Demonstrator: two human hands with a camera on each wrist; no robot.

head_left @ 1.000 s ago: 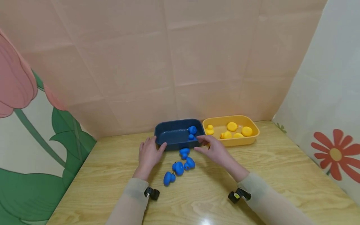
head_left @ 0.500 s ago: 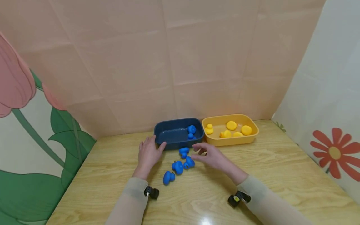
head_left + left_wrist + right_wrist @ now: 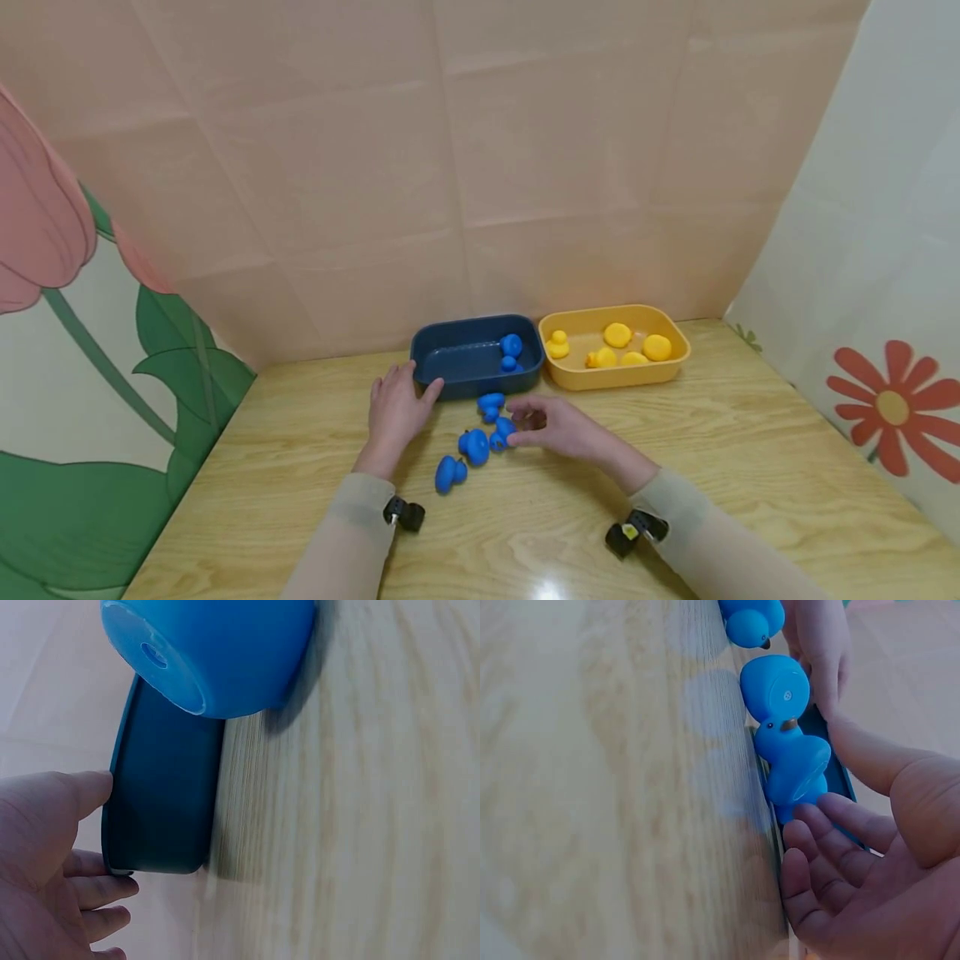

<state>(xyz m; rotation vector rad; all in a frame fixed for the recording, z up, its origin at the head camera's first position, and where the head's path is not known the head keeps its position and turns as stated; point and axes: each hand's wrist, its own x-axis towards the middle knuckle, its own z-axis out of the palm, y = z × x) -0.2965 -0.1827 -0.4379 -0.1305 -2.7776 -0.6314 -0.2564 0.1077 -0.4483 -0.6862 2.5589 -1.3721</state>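
Several blue ducks lie on the wooden table [image 3: 712,467] before a dark blue tray [image 3: 457,365] that holds a blue duck [image 3: 512,345]. My right hand [image 3: 555,427] hovers low with its fingers half curled. Its fingertips [image 3: 819,810] touch the nearest blue duck [image 3: 504,432] [image 3: 793,763], and the thumb lies beside it. Two more blue ducks [image 3: 474,447] [image 3: 448,473] lie to the left, and another [image 3: 491,404] sits by the tray. My left hand [image 3: 396,410] [image 3: 52,862] rests flat on the table, its thumb against the tray's front left corner [image 3: 161,802].
A yellow tray [image 3: 675,354] with several yellow ducks stands right of the blue one. Pink paper walls close the back, and flower-printed panels stand at both sides. A blue duck's underside [image 3: 210,652] fills the top of the left wrist view.
My right hand has drawn back from the blue tray's right rim toward me and down to the ducks, and its fingers have curled. The left hand has stayed put.
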